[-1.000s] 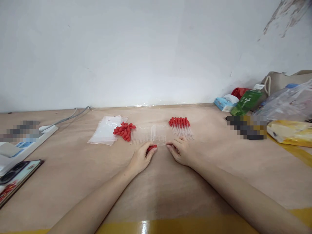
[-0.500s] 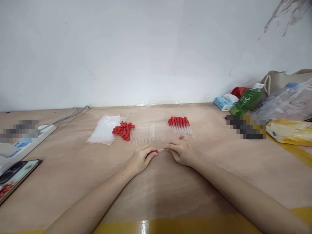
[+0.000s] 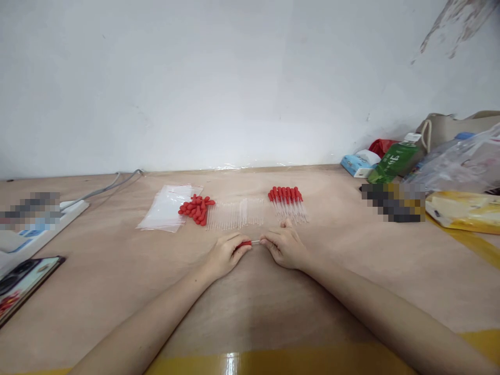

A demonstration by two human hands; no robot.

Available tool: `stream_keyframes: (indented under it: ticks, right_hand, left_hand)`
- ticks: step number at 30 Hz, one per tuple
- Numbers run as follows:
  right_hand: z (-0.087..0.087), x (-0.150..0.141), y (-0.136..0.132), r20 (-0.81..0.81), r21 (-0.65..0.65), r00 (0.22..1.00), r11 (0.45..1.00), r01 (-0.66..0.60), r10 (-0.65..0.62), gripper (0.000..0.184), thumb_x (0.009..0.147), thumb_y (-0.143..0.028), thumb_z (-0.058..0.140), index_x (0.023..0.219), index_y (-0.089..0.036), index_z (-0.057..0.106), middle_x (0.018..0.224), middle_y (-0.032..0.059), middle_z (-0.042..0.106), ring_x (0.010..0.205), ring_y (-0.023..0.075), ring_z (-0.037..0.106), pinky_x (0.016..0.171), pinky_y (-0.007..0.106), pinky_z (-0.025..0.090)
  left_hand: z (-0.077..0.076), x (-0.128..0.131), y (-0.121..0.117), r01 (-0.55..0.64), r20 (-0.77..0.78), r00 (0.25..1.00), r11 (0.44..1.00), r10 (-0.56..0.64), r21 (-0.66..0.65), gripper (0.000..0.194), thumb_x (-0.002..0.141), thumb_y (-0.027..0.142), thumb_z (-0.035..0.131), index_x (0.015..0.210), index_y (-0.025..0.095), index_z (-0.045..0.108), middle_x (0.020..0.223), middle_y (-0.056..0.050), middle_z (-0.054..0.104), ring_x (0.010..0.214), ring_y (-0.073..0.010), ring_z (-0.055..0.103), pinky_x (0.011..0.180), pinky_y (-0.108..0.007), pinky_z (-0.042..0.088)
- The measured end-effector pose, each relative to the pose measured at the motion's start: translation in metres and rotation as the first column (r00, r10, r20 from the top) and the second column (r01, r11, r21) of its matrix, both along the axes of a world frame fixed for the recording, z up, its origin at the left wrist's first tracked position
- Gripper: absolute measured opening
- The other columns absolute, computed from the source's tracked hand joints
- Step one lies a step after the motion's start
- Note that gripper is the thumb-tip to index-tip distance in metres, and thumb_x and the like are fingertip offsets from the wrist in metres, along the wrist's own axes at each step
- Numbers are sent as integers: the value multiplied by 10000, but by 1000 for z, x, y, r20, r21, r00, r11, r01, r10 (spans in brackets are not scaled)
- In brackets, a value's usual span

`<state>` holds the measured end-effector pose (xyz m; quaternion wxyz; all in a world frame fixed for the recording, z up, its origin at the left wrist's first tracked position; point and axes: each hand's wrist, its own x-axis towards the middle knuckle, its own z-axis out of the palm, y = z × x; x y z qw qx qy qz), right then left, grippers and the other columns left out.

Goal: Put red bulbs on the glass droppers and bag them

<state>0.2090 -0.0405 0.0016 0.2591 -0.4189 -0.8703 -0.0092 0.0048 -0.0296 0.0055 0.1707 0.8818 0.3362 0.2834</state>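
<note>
My left hand [image 3: 226, 253] pinches a red rubber dropper bulb [image 3: 245, 243], its open end facing right. My right hand [image 3: 284, 246] grips a thin clear dropper tube [image 3: 255, 242], whose left end meets the bulb; how deep it sits inside is hidden. Beyond my left hand lies a heap of loose red bulbs [image 3: 198, 209]. Beside the heap, a row of clear tubes [image 3: 234, 213] is spread on the table. Past my right hand, several droppers with red bulbs fitted [image 3: 288, 200] lie side by side.
Clear plastic bags [image 3: 166, 208] lie stacked left of the bulbs. A power strip [image 3: 50, 229] and a phone [image 3: 27, 284] are at the far left. To the right are a tissue pack [image 3: 357, 165], a green bottle [image 3: 394, 161] and a yellow packet [image 3: 464, 211].
Both hands have come slightly nearer my body. The tube, earlier with a visible length between the hands, now meets the bulb with less showing, and my right fingers have closed more around it.
</note>
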Motion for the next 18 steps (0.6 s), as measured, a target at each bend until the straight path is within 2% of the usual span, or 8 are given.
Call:
stream_keyframes:
  ticks: [5, 7, 9, 11, 13, 15, 18]
  right_hand:
    - [12, -5, -3, 59, 39, 998, 999, -1, -1, 263, 854, -246, 382, 759, -189, 621, 714, 21, 627, 669, 120, 479, 736, 312, 191]
    - [18, -3, -2, 57, 50, 997, 997, 56, -59, 253, 838, -267, 410, 743, -201, 635, 731, 28, 631, 722, 138, 492, 743, 324, 188]
    - [22, 1, 3, 2, 14, 981, 981, 195, -195, 253, 824, -294, 428, 719, -210, 642, 727, 25, 632, 723, 146, 500, 739, 328, 191]
    - [23, 6, 14, -61, -84, 922, 923, 376, -381, 277, 815, -332, 432, 671, -209, 636, 662, 10, 624, 662, 142, 503, 735, 331, 201]
    - [22, 9, 29, -83, -173, 836, 834, 525, -543, 298, 804, -355, 431, 633, -206, 624, 598, 1, 606, 601, 140, 501, 736, 340, 213]
    - [20, 8, 45, -72, -200, 765, 761, 617, -640, 290, 787, -351, 433, 622, -200, 617, 582, 10, 602, 590, 154, 511, 743, 356, 221]
    - [18, -2, 62, -30, -179, 708, 700, 691, -706, 279, 772, -319, 418, 623, -189, 615, 595, 37, 605, 609, 179, 534, 759, 387, 219]
  left_hand:
    - [-1, -6, 11, -1, 38, 999, 998, -2, 71, 204, 867, 267, 422, 969, 198, 585, 898, -58, 601, 819, -154, 560, 745, -285, 445]
    - [-3, -8, 14, -91, 69, 994, 991, 85, 93, 240, 850, 271, 451, 1064, 208, 536, 921, -59, 577, 787, -148, 552, 721, -282, 448]
    - [-4, -9, 15, -219, 86, 974, 972, 212, 87, 333, 822, 283, 487, 1142, 197, 459, 864, -43, 547, 679, -132, 527, 649, -270, 445]
    - [-6, -10, 16, -276, 54, 961, 959, 273, 66, 339, 804, 289, 503, 1119, 177, 447, 742, -1, 509, 589, -120, 486, 586, -254, 419]
    - [-6, -11, 17, -239, -21, 970, 970, 241, 46, 238, 812, 284, 486, 1022, 174, 494, 645, 27, 476, 561, -119, 470, 559, -243, 386]
    - [-6, -11, 17, -193, -82, 977, 981, 195, 33, 164, 826, 275, 460, 939, 181, 533, 605, 34, 471, 556, -120, 468, 548, -239, 361]
    - [-5, -11, 16, -183, -95, 978, 983, 185, 27, 166, 831, 270, 452, 940, 186, 545, 595, 36, 473, 548, -118, 464, 544, -235, 346]
